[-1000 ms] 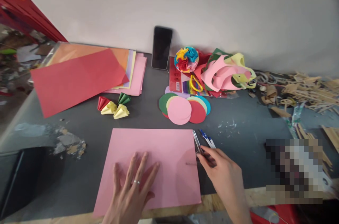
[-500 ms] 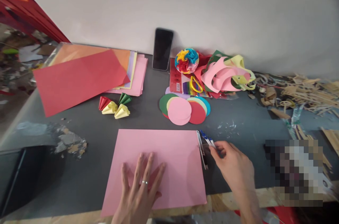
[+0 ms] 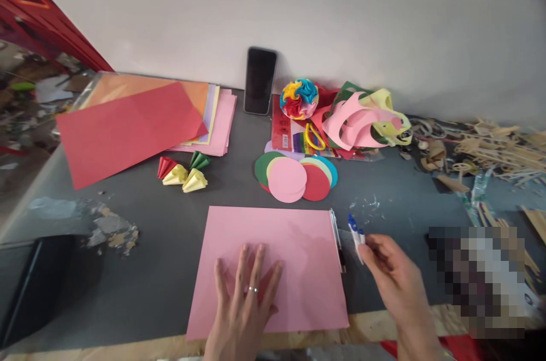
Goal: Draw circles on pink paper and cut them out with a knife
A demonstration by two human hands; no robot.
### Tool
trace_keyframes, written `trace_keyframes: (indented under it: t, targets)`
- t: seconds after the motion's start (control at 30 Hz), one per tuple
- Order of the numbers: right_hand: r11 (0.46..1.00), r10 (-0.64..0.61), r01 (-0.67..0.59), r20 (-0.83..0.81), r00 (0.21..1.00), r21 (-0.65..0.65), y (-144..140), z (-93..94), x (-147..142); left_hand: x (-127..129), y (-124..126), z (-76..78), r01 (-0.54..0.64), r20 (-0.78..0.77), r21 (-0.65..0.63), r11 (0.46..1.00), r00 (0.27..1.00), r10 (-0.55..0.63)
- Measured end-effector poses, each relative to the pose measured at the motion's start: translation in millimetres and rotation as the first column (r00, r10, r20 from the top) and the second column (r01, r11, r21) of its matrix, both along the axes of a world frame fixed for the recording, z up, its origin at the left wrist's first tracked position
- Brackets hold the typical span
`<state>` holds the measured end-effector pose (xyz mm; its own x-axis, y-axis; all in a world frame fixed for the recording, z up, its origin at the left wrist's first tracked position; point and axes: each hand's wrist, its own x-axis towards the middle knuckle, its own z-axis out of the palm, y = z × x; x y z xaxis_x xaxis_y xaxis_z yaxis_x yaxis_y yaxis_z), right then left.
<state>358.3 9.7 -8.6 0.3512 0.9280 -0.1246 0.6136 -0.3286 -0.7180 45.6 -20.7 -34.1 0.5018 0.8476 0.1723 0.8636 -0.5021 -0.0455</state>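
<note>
A pink sheet of paper lies near the front edge of the table. My left hand rests flat on it with fingers spread. To the right of the sheet, my right hand is closed on a blue-and-white pen; a second blue tip shows beside it, partly hidden by the fingers. A slim silver-and-black tool lies along the sheet's right edge, its kind unclear. Beyond the sheet is an overlapping pile of coloured paper circles. Several folded paper cones sit to its left.
A red sheet covers stacked coloured paper at back left. A phone leans against the wall. Beside it are a paper ball, yellow-handled scissors and pink cut-out scraps. Wooden sticks lie at right.
The pink sheet has slid right under my left hand, and the silver-and-black tool has shifted right with it. My right hand has moved right, carrying the pen, now tilted more upright.
</note>
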Motion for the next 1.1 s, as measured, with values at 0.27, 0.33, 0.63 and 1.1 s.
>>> trace_keyframes:
  t: [0.27,0.33,0.63,1.1]
  targets:
    - [0.986,0.122,-0.146,-0.244,0.962,-0.082,14,14.8,-76,18,-3,-0.4,-0.061,0.087,-0.007,0.998,0.994,0.061]
    - [0.982,0.136,-0.173,-0.353,0.926,-0.074,17,18.9,-96,11,-2,2.7,-0.091,0.184,-0.011,0.996,0.979,0.091]
    - [0.961,0.07,-0.25,-0.766,0.639,-0.12,0,8.3,-170,-32,8,21.4,0.106,0.727,-0.58,0.808,0.515,0.454]
    - [0.958,0.13,-0.259,-0.619,0.775,-0.123,1,13.4,-177,-47,20,14.9,0.386,0.592,-0.773,0.504,0.151,0.792]
